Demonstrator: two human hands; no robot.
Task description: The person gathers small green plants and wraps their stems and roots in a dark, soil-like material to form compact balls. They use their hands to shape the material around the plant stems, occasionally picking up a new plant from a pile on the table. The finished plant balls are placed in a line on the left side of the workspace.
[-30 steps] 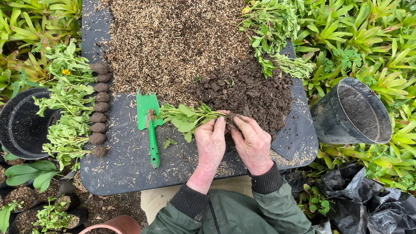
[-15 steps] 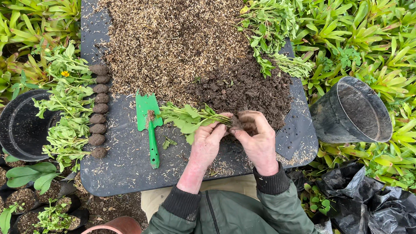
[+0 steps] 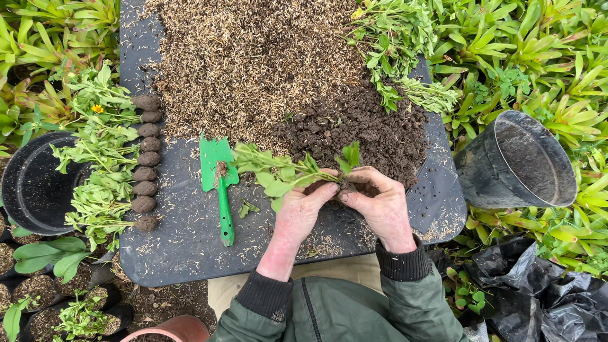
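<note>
Both hands, left hand (image 3: 298, 209) and right hand (image 3: 382, 205), close around a cutting (image 3: 280, 171) whose base they hide; a trowel (image 3: 220, 184) lies just left.

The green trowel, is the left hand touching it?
Apart. The head view shows the green trowel lying alone on the black tray, with bare tray between it and the left hand, which grips a leafy cutting.
</note>
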